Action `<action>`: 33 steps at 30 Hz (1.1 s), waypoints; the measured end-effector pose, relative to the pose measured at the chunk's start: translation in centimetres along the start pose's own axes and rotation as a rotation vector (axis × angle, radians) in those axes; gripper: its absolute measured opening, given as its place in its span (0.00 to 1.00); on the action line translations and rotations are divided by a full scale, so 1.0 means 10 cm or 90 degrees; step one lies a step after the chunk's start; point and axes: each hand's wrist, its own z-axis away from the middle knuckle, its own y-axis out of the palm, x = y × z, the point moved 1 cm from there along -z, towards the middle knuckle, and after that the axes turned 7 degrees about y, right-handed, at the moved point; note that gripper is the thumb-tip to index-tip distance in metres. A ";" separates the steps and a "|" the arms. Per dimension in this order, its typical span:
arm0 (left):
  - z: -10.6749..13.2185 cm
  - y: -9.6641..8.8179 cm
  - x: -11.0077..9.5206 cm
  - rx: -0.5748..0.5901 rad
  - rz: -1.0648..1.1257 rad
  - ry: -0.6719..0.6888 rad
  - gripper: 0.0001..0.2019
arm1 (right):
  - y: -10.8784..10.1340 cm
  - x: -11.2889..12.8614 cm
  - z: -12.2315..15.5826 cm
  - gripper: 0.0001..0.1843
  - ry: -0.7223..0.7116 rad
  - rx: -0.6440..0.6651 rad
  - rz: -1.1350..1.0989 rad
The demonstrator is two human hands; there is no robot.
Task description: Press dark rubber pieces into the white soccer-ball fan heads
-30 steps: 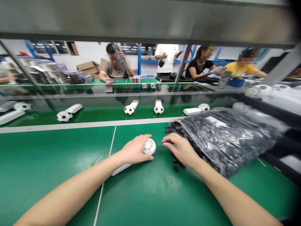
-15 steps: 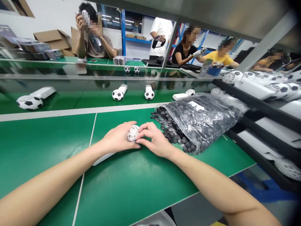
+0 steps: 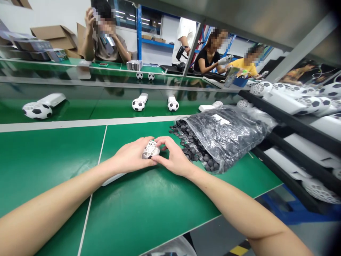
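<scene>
My left hand (image 3: 130,157) is wrapped round a white handheld fan (image 3: 150,149) with a round, football-patterned grille head; its handle sticks out under my wrist onto the green table (image 3: 149,209). My right hand (image 3: 174,158) presses its fingertips against the right side of the same grille head, thumb and fingers pinched on it. Whether a small black piece sits under those fingers is hidden. Just right of my hands lies a clear plastic bag (image 3: 226,133) full of small black pieces, several spilled at its open mouth (image 3: 186,140).
Finished football fans lie on the green conveyor belt: one (image 3: 37,109) at left, two (image 3: 138,104) (image 3: 172,104) in the middle. A rack at right (image 3: 293,122) holds many white fans. Across the line several people sit and stand working.
My right hand came from the bag's mouth over to the fan head and now presses on it beside my left hand. The view swung right and down.
</scene>
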 end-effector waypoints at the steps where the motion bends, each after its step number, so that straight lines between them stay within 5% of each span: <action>1: 0.00 0.00 0.00 0.001 0.002 0.002 0.31 | 0.00 0.00 0.00 0.17 0.011 0.004 -0.005; 7: -0.01 -0.03 -0.03 0.007 0.022 0.016 0.27 | 0.03 0.01 0.04 0.24 0.060 0.046 -0.030; 14: -0.01 -0.05 -0.05 0.041 -0.007 -0.027 0.26 | -0.09 -0.05 -0.06 0.17 0.076 0.026 0.019; 21: -0.02 -0.05 -0.05 0.084 -0.022 -0.085 0.36 | -0.64 -0.36 -0.18 0.07 0.353 -0.051 0.548; 33: 0.04 -0.06 0.02 0.079 -0.108 0.056 0.36 | -0.67 -0.47 -0.18 0.08 0.394 0.037 0.550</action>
